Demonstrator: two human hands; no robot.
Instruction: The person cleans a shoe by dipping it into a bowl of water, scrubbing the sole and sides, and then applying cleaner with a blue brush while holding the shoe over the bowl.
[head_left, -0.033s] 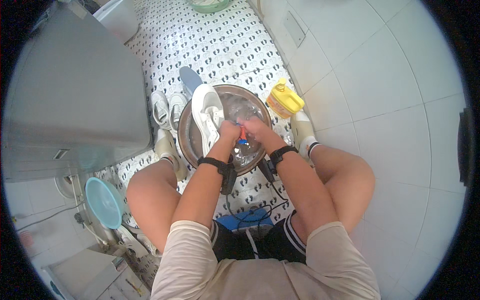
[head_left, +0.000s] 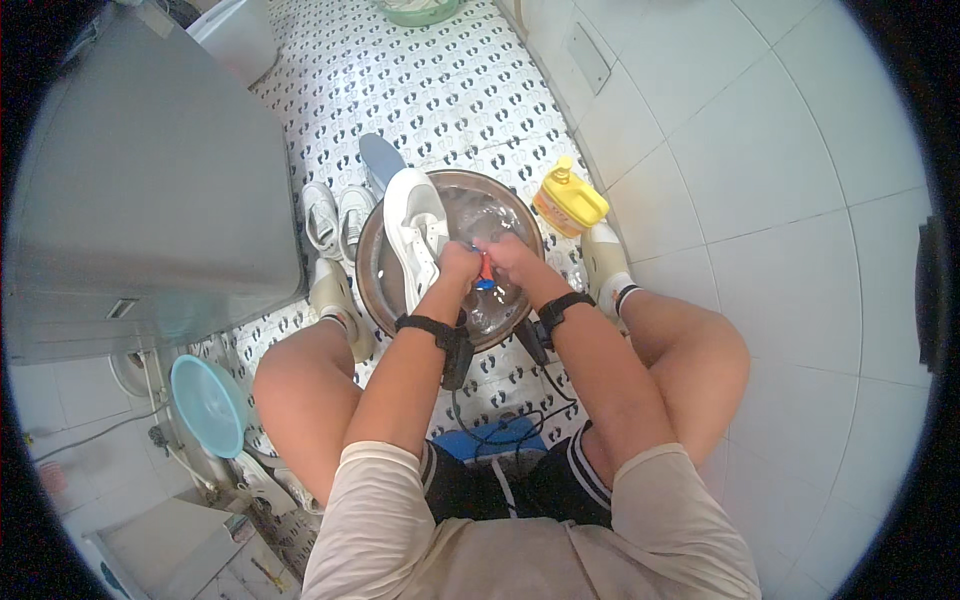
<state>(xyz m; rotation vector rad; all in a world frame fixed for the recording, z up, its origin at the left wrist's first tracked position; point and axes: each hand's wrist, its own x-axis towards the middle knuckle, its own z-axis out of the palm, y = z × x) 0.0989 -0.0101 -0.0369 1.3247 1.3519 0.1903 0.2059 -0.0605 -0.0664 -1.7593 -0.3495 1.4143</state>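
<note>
My left hand and my right hand are closed close together over a round metal basin of water. Both grip a small red and blue thing; its kind is mostly hidden by the fingers. A white shoe leans in the left side of the basin, its toe over the far rim and its lower part beside my left wrist. The water is clear and rippled, with bright glints on it.
Behind the basin's left side lie a blue-grey insole and a pair of white shoes. A yellow pump jug stands right of the basin, near the tiled wall. A grey appliance and light-blue basin are at left.
The ripples and glints on the water differ slightly. My hands, the shoe and the red and blue thing are in nearly the same places.
</note>
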